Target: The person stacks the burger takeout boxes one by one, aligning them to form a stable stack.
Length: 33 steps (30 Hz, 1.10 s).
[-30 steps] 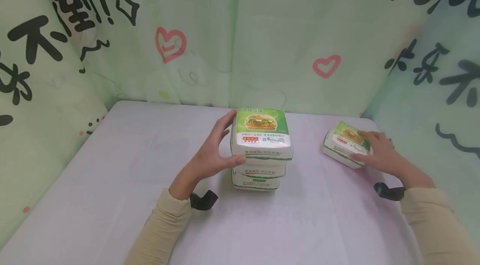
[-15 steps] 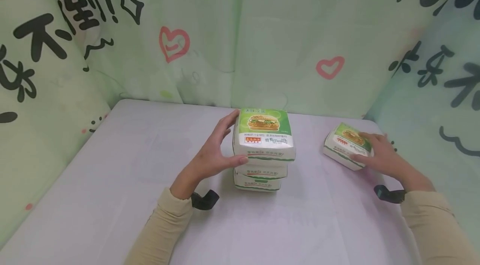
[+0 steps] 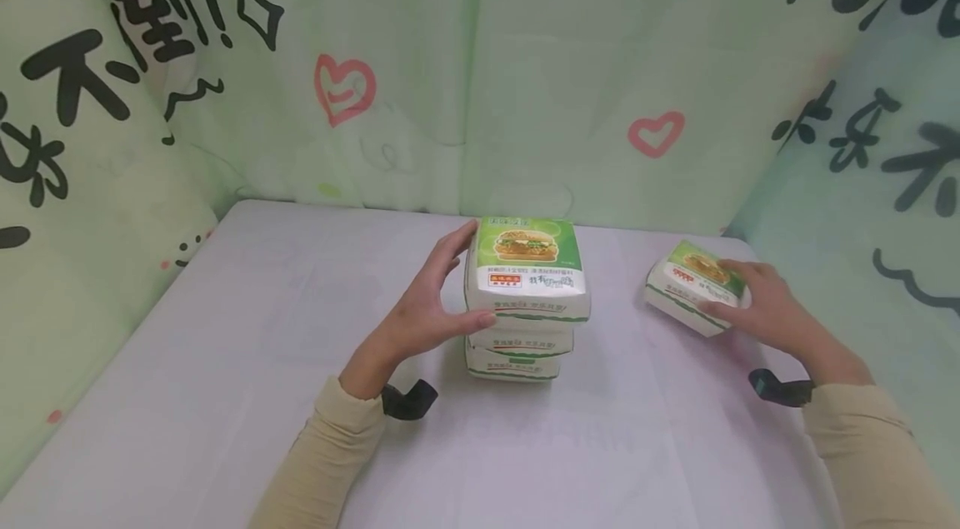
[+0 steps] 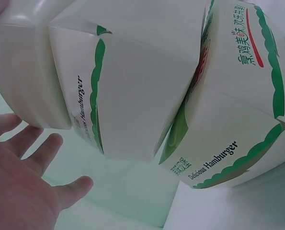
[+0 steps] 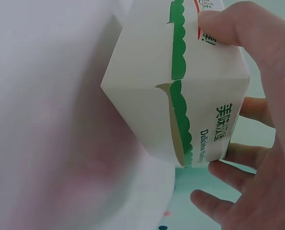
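Note:
Three white-and-green hamburger boxes stand stacked near the middle of the table in the head view. My left hand (image 3: 420,304) spans the left side of the top box (image 3: 528,296), its thumb on the front and fingers toward the back. Below it, the middle box (image 3: 525,340) and bottom box (image 3: 513,364) are not quite aligned. In the left wrist view, several fingers (image 4: 51,148) spread beside the stack. My right hand (image 3: 768,312) holds another hamburger box (image 3: 686,287), thumb on the front, fingers behind. That box is turned at an angle; whether its base touches the table I cannot tell.
A white cloth covers the table (image 3: 300,446). Light green curtains (image 3: 555,96) with hearts and black lettering hang behind it and on both sides. A black strap mount (image 3: 408,400) sits at the left wrist, and a similar mount (image 3: 780,387) at the right.
The right hand and its hamburger box have shifted very slightly; the box's far edge appears a little higher. The left hand and the stack stay as they were, apart from small camera sway.

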Available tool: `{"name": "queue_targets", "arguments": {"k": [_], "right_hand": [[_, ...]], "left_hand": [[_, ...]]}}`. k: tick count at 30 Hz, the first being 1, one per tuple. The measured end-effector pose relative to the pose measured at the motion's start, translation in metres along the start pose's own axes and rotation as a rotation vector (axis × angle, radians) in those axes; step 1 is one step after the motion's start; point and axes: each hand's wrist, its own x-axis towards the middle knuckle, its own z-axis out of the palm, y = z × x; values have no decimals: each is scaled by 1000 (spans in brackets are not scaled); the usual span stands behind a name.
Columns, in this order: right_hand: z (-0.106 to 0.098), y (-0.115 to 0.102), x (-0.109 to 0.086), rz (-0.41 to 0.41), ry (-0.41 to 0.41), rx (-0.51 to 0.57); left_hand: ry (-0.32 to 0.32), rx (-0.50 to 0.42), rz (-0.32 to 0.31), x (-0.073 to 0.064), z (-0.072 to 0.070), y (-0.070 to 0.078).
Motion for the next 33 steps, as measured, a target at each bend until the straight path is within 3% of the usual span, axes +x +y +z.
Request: {"name": "queue_targets", "arguments": {"k": [12,33], "right_hand": [[-8,-17,-1,7,33,25],[-37,-62,-5,-107,162,42]], "left_hand": [[-3,11,-2,0,1,-1],[-6,-12,-6,0,3,-2]]}}
